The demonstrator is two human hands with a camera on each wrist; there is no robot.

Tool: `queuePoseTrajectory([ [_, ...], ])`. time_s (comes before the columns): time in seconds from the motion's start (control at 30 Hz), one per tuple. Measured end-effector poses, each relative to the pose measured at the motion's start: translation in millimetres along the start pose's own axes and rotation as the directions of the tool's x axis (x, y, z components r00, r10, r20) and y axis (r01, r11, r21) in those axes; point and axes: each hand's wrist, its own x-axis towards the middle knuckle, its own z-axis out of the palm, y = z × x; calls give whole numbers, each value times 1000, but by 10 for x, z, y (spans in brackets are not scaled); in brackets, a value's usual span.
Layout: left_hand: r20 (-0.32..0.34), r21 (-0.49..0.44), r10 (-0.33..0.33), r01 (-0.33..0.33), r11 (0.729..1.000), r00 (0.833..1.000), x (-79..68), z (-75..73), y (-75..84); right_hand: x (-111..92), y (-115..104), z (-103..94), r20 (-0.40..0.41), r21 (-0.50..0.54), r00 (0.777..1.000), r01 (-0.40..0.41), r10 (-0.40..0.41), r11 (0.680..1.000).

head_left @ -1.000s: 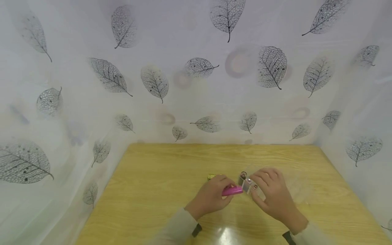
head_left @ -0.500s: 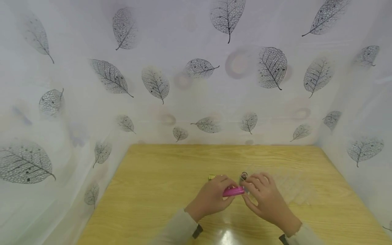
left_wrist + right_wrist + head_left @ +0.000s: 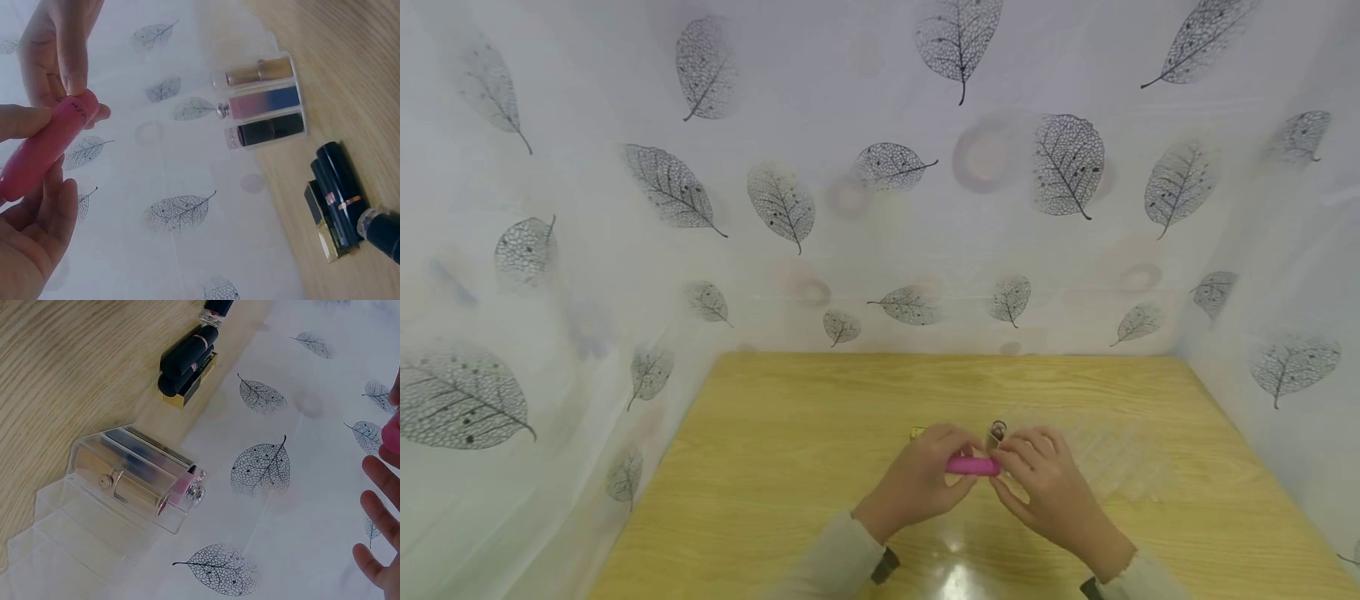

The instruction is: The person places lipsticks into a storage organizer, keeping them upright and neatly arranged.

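My left hand (image 3: pixel 921 472) holds a glossy pink lipstick tube (image 3: pixel 970 466) between thumb and fingers. Dark lettering shows near the tube's right end in the left wrist view. There, the thumb and a finger of my right hand (image 3: pixel 1043 479) pinch that end. Just behind both hands stands a clear lipstick holder (image 3: pixel 172 522). Its filled slots bear a gold tube (image 3: pixel 259 72), a pink-and-blue tube (image 3: pixel 262 102) and a black tube (image 3: pixel 270 130). In the head view the right hand covers much of these.
Several black lipstick tubes (image 3: pixel 340 181) lie together on the wooden table (image 3: pixel 760 467), beside a black-and-gold one (image 3: pixel 326 234). To the right, the clear holder continues in stepped compartments (image 3: pixel 1120 458). Leaf-printed sheeting (image 3: pixel 880 233) encloses the table's back and sides.
My right hand has moved left from the filled slots of the holder to the pink lipstick tube's end and pinches it. The left hand has barely moved.
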Motion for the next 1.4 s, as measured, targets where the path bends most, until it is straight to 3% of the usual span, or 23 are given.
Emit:
queuePoseTrajectory([
  [0.3,-67,-137,-1,-9,991,998,41,37,24,-52,-52,81,12,53,999,-48,48,997],
  [0.63,-158,-331,-27,-27,943,987,42,113,60,-63,-124,91,21,181,984,-180,179,967],
  [1.07,-158,-368,-66,3,930,985,33,163,51,-42,-118,81,-16,223,983,-177,185,959],
  [1.4,-181,-383,-130,52,922,975,38,165,60,-62,39,-38,62,108,981,-188,182,976],
])
